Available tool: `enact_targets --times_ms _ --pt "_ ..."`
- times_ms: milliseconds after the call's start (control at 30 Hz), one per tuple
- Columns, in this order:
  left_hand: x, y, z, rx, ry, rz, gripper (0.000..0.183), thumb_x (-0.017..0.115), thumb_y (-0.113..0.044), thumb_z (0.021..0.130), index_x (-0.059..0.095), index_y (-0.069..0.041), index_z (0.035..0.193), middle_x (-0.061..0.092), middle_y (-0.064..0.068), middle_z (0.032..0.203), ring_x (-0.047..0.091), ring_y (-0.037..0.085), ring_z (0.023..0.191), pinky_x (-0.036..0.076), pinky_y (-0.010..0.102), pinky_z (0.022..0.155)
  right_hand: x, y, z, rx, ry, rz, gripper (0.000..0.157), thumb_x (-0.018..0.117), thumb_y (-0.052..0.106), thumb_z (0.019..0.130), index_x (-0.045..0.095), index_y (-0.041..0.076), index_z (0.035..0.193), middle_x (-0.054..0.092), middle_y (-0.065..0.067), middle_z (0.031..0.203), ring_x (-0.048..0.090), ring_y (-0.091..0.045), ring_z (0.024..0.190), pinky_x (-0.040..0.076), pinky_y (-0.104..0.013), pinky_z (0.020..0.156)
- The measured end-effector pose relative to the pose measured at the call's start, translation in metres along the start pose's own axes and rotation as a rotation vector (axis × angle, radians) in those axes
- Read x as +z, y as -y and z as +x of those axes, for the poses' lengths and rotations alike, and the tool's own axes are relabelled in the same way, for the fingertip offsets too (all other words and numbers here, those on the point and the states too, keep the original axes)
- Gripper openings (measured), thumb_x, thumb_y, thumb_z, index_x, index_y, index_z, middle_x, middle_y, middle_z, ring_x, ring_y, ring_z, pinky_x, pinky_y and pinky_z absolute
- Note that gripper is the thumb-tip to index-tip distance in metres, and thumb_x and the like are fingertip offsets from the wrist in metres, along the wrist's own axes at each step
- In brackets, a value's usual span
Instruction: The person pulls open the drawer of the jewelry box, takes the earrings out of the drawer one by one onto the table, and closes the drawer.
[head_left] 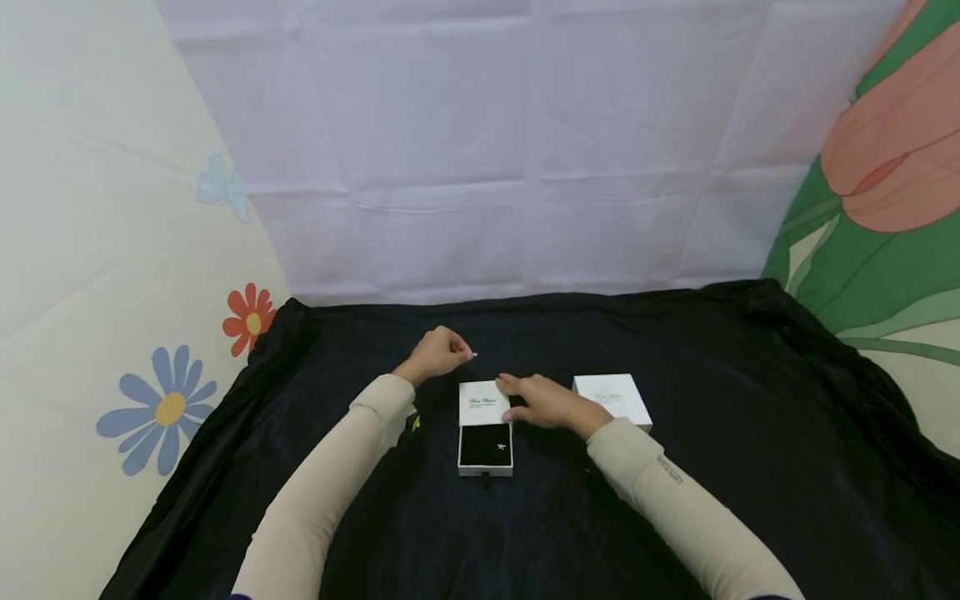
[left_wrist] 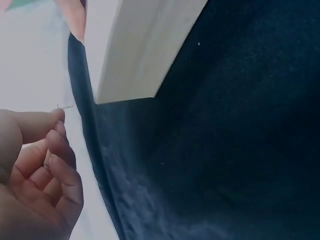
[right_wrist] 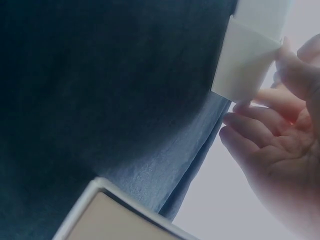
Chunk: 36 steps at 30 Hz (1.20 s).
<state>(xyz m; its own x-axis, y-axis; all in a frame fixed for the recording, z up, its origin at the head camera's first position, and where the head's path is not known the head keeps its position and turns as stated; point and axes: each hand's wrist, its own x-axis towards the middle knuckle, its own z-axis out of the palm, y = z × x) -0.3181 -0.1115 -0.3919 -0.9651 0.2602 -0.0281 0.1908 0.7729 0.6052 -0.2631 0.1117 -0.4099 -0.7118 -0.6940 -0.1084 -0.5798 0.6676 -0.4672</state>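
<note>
My left hand [head_left: 437, 353] is raised behind and left of the white jewelry box, pinching a tiny silvery stud earring [head_left: 474, 356] between thumb and fingertip. A thin pin of the earring [left_wrist: 65, 106] shows above the thumb in the left wrist view. My right hand [head_left: 551, 402] grips the back right part of the jewelry box [head_left: 483, 403], thumb at its side. Out of the box's printed sleeve the drawer [head_left: 485, 471] is partly slid toward me. On the drawer's black lining lies a small star-shaped earring [head_left: 501, 447], at the right.
To the right a second white box [head_left: 613, 398] stands on the black cloth [head_left: 465, 550], just behind my right wrist. Something small and yellow-green [head_left: 416, 425] shows beside my left cuff. A white sheet [head_left: 480, 167] hangs behind the cloth-covered surface.
</note>
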Motion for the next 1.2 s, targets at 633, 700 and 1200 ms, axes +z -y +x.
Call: enact_targets --times_ms 633,700,1200 --pt "0.017 0.008 0.017 -0.145 0.086 0.006 0.011 0.067 -0.013 0.088 0.076 -0.006 0.088 0.071 0.006 0.093 0.053 0.015 0.072 0.042 0.025 0.062 0.0 0.0 -0.001 -0.013 -0.008 -0.006 0.064 0.062 0.025 0.093 0.036 -0.002 0.144 0.031 -0.021 0.151 0.038 -0.035 0.134 0.035 -0.047 0.107" --pt "0.018 0.009 0.018 -0.165 0.087 0.016 0.011 0.067 -0.013 0.088 0.076 -0.006 0.087 0.071 0.005 0.094 0.052 0.015 0.072 0.042 0.025 0.061 0.0 0.0 -0.001 -0.017 -0.009 -0.009 0.063 0.062 0.025 0.093 0.036 -0.003 0.144 0.031 -0.021 0.151 0.039 -0.035 0.134 0.036 -0.047 0.107" --pt "0.023 0.008 0.019 -0.228 0.032 0.088 0.013 0.066 -0.017 0.088 0.076 -0.012 0.082 0.073 0.001 0.094 0.056 0.018 0.073 0.043 0.03 0.064 -0.001 0.0 -0.001 -0.022 -0.011 -0.011 0.064 0.062 0.026 0.093 0.036 -0.003 0.143 0.031 -0.023 0.15 0.039 -0.037 0.133 0.036 -0.048 0.106"
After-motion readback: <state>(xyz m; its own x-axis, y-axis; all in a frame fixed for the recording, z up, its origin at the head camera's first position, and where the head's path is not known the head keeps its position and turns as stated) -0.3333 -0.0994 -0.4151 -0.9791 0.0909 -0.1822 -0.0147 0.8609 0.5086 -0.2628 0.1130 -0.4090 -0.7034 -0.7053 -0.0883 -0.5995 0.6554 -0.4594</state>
